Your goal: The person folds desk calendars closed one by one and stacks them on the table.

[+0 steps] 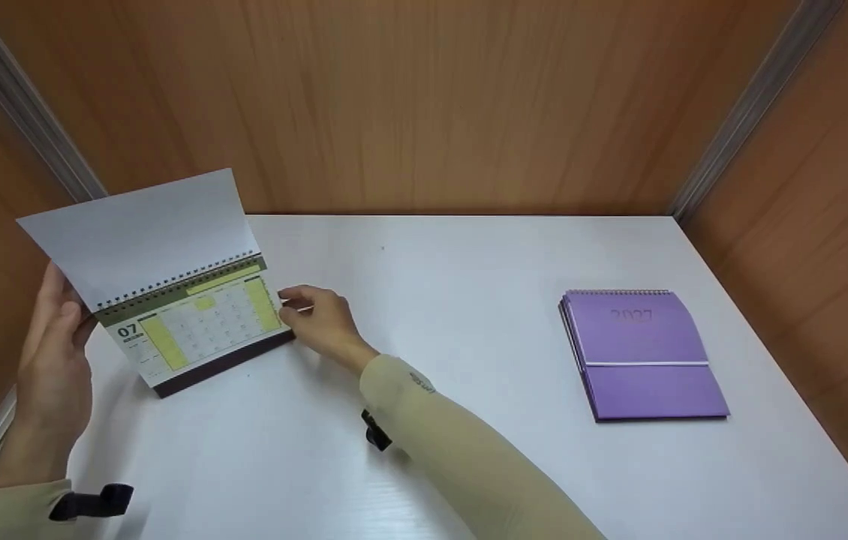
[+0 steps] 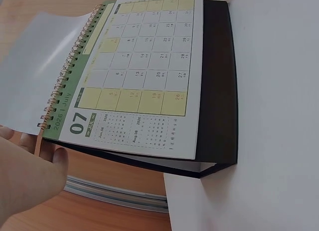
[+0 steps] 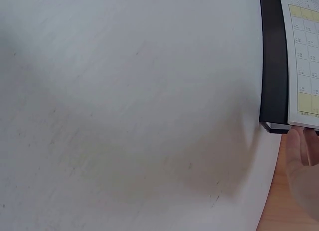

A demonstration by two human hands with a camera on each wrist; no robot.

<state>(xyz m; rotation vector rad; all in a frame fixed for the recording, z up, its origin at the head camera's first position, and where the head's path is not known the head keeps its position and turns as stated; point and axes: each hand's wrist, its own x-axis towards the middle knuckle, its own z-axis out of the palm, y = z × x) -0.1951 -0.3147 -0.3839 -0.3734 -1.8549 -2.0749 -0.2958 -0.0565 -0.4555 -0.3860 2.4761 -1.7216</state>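
A spiral-bound desk calendar (image 1: 218, 322) stands tilted at the left of the table, its July page facing up. Above the spiral, a blank white sheet (image 1: 146, 232) is flipped back. My left hand (image 1: 56, 367) grips the calendar's left side near the coil, and part of the fingers is hidden behind it. In the left wrist view, the thumb lies by an orange strip (image 2: 39, 141) at the coil's end. My right hand (image 1: 323, 322) pinches the right edge of the calendar's pages. The right wrist view shows those fingers at the page corner, above the dark base (image 3: 274, 66).
A purple spiral-bound book (image 1: 642, 330) marked 2027, with a white band across it, lies at the right of the white table (image 1: 424, 285). Wood-grain panels (image 1: 424, 105) enclose the back and both sides.
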